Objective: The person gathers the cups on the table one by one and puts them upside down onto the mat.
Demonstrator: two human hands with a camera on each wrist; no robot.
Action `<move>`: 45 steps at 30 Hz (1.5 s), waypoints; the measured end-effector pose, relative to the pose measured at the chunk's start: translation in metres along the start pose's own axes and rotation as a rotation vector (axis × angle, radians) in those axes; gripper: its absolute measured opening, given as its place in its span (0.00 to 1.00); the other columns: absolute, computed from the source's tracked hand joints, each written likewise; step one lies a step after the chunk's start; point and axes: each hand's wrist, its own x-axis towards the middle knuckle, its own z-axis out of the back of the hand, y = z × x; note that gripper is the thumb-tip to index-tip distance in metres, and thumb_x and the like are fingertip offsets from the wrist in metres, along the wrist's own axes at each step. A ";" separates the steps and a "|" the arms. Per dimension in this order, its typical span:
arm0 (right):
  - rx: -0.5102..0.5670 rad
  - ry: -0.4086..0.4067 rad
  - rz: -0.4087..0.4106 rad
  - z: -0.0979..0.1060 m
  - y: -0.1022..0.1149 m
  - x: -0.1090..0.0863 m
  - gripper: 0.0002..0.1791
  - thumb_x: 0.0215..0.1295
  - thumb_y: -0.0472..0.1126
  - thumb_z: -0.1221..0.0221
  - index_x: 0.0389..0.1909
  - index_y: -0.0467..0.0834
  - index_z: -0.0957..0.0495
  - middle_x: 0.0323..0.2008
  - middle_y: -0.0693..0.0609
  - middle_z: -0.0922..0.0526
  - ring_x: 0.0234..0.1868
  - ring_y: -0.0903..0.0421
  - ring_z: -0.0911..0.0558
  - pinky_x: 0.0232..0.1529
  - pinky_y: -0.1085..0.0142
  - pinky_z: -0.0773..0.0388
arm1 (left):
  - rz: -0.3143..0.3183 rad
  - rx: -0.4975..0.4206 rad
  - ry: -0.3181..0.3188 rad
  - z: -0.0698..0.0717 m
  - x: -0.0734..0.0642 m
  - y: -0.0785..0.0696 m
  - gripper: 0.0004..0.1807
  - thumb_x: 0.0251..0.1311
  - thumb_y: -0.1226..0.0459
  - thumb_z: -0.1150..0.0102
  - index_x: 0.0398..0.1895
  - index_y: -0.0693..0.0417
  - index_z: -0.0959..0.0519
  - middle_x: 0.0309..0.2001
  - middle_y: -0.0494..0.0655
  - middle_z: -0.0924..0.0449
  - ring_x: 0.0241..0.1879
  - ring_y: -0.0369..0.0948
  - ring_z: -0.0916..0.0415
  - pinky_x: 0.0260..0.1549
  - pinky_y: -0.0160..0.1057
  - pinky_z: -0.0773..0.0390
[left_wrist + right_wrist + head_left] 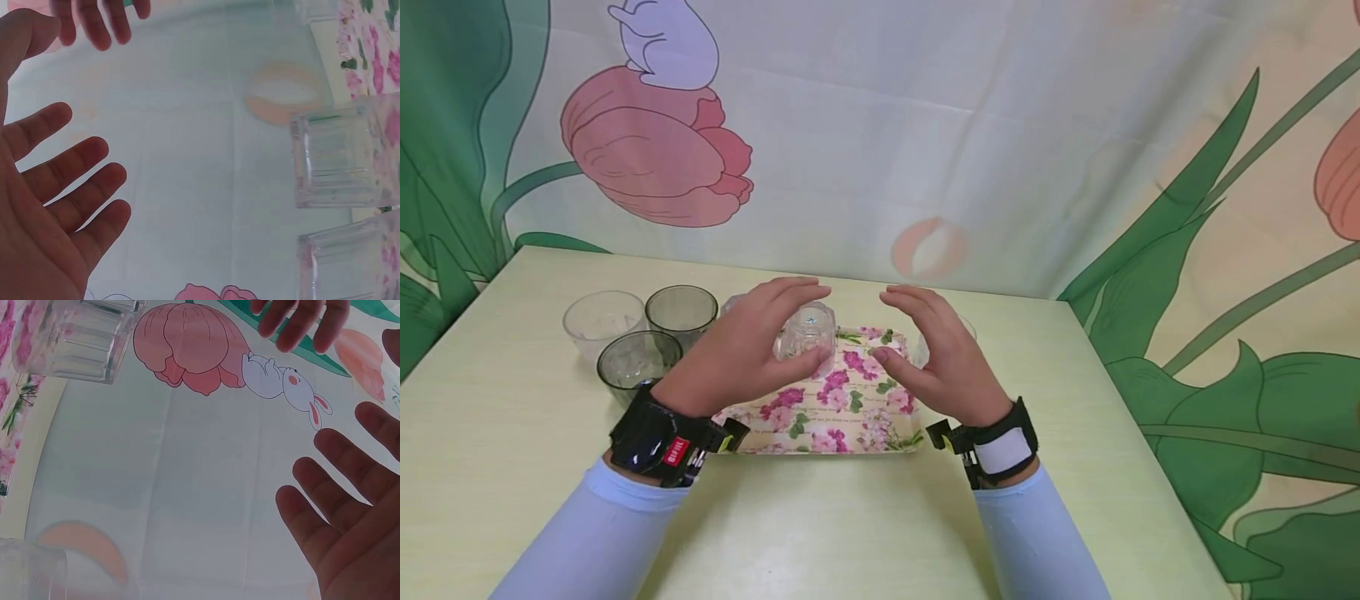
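Observation:
My left hand [748,346] is raised over the left part of a flower-patterned tray [820,417], fingers spread and holding nothing. Opposite it, my right hand [947,362] hovers by the tray's right edge, also holding nothing. The palms face each other with a gap between them. A clear ribbed glass [811,329] stands on the tray, partly covered by my left hand. Another clear glass [344,265] shows beside it in the left wrist view; in the head view it is mostly hidden. Behind my right hand, a clear glass [966,327] is partly visible.
Left of the tray stand two smoky grey glasses, one further back [681,310] and one nearer [638,362], with a clear tumbler [602,321] beside them. The pale table [820,525] ends at a printed cloth backdrop [865,167] behind.

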 end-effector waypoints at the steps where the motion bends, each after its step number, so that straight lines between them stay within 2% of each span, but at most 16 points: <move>1: 0.002 -0.002 0.002 0.000 0.000 0.000 0.33 0.67 0.53 0.41 0.69 0.42 0.32 0.67 0.44 0.28 0.69 0.48 0.31 0.69 0.51 0.31 | -0.002 -0.005 -0.005 0.001 -0.001 -0.002 0.38 0.61 0.45 0.36 0.71 0.49 0.32 0.69 0.49 0.30 0.69 0.48 0.33 0.66 0.56 0.30; 8: 0.010 -0.008 0.008 0.002 0.001 0.001 0.36 0.72 0.63 0.50 0.69 0.42 0.33 0.66 0.42 0.28 0.69 0.48 0.31 0.69 0.50 0.31 | -0.029 -0.015 -0.041 0.008 -0.004 -0.011 0.38 0.60 0.47 0.34 0.71 0.50 0.31 0.69 0.50 0.30 0.69 0.49 0.33 0.66 0.56 0.31; 11: 0.009 -0.011 0.007 0.002 0.001 0.001 0.37 0.72 0.65 0.51 0.69 0.42 0.32 0.66 0.43 0.28 0.69 0.48 0.30 0.69 0.50 0.31 | -0.041 -0.012 -0.056 0.011 -0.005 -0.013 0.37 0.60 0.48 0.34 0.70 0.51 0.31 0.68 0.50 0.30 0.68 0.49 0.33 0.66 0.56 0.30; 16: 0.020 -0.017 0.010 0.002 0.000 0.001 0.37 0.71 0.64 0.49 0.69 0.41 0.32 0.66 0.43 0.28 0.69 0.48 0.30 0.69 0.50 0.31 | -0.057 -0.008 -0.069 0.012 -0.005 -0.015 0.36 0.59 0.49 0.33 0.69 0.52 0.30 0.67 0.50 0.29 0.67 0.49 0.31 0.65 0.56 0.29; 23: 0.049 0.001 0.025 0.001 0.001 -0.001 0.34 0.67 0.54 0.40 0.69 0.42 0.32 0.67 0.44 0.29 0.70 0.48 0.31 0.69 0.51 0.32 | -0.048 0.001 -0.031 0.005 -0.009 -0.014 0.37 0.59 0.49 0.34 0.70 0.51 0.30 0.68 0.51 0.29 0.68 0.49 0.32 0.65 0.55 0.29; 26: 0.060 -0.003 0.028 0.002 0.002 -0.002 0.34 0.66 0.53 0.40 0.69 0.42 0.32 0.67 0.44 0.29 0.69 0.48 0.31 0.69 0.51 0.31 | -0.060 0.003 -0.051 0.006 -0.009 -0.014 0.36 0.59 0.50 0.34 0.69 0.52 0.30 0.67 0.52 0.28 0.67 0.50 0.31 0.64 0.56 0.29; 38: 0.064 -0.009 0.027 0.005 0.002 -0.003 0.34 0.68 0.56 0.43 0.69 0.42 0.32 0.67 0.44 0.29 0.69 0.48 0.31 0.68 0.50 0.31 | -0.083 -0.012 -0.089 0.011 -0.008 -0.016 0.36 0.58 0.51 0.33 0.68 0.52 0.29 0.65 0.52 0.27 0.65 0.51 0.29 0.64 0.55 0.29; 45: 0.067 -0.001 0.022 0.007 0.003 -0.003 0.33 0.67 0.54 0.41 0.69 0.42 0.32 0.67 0.44 0.29 0.69 0.48 0.31 0.69 0.50 0.31 | -0.084 0.002 -0.091 0.012 -0.008 -0.016 0.36 0.57 0.51 0.33 0.68 0.53 0.29 0.65 0.52 0.27 0.65 0.50 0.29 0.64 0.55 0.28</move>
